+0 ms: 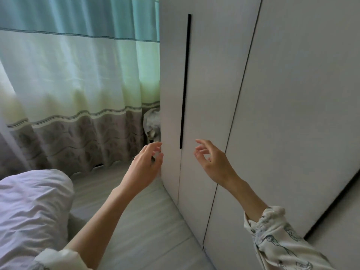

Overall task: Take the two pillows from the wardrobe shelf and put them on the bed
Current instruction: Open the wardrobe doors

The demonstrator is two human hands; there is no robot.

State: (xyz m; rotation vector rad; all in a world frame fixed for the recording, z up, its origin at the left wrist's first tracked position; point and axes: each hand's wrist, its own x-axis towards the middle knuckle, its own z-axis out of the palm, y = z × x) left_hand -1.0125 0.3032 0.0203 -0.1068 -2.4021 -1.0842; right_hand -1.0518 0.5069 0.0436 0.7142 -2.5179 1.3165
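You are facing the wardrobe (272, 94) with its doors closed, so the pillows are hidden from view. Your left hand (145, 166) is reaching to the wardrobe's left edge and your right hand (213, 160) is hovering just right of its black handle strip (185, 80), both with fingers loosely spread, holding nothing. The bed (33, 211) is lying left of the wardrobe.

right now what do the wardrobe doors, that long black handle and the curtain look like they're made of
Wardrobe doors: probably laminated board, matt pale grey, flat with no visible grain.
Long black handle: a slim straight strip, possibly metal or plastic; too thin to tell.
Curtain: woven fabric, hanging in soft folds, light glowing through its pale bands.
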